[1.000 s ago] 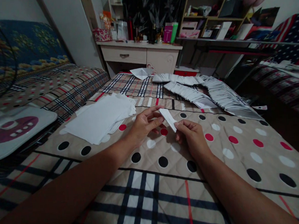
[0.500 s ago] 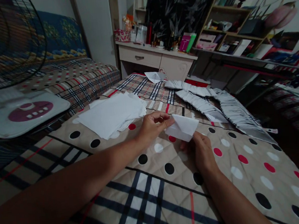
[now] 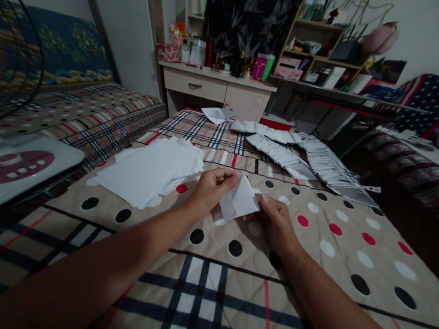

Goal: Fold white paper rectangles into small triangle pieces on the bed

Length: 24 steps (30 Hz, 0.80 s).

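Note:
A small folded piece of white paper (image 3: 238, 199) is held up above the patterned bedspread (image 3: 230, 281). My left hand (image 3: 214, 186) pinches its upper left edge between thumb and fingers. At its lower right corner, my right hand (image 3: 276, 220) grips the paper, with some fingers hidden behind and below. Left of my hands lies a loose stack of flat white sheets (image 3: 147, 171). Beyond them, long rows of folded white paper pieces (image 3: 325, 165) lie overlapped on the bed. A single folded sheet (image 3: 217, 115) rests near the bed's far edge.
A fan with a white base (image 3: 23, 166) stands at the left. Behind the bed are a dresser (image 3: 197, 84) crowded with bottles and boxes, and a shelf unit (image 3: 319, 48) on a desk. The bed's right side drops to a dark floor.
The paper has turned in my hands, from lying wide to standing more upright with a point on top. My view has swung a little to the right.

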### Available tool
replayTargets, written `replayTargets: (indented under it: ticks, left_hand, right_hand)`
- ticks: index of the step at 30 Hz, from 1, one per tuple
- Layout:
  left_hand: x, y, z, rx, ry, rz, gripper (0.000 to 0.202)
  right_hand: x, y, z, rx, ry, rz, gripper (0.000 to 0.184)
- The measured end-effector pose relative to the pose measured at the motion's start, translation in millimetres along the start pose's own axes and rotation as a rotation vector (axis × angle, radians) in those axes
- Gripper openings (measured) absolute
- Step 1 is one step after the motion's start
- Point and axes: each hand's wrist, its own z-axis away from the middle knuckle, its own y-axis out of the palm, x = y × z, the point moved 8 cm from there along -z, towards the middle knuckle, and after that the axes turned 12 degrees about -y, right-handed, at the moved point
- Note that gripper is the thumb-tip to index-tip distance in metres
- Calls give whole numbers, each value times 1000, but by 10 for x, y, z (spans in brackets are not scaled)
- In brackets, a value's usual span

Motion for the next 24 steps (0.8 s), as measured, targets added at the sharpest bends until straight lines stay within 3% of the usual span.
replayTargets:
  ticks: [6, 24]
  left_hand:
    - [-10, 96, 16, 74, 51, -216, 19]
    - [-22, 141, 48, 146, 87, -380, 16]
  right_hand:
    - [25, 3, -36, -40, 30, -116, 21]
    - [14, 43, -38, 23, 40, -133, 27]
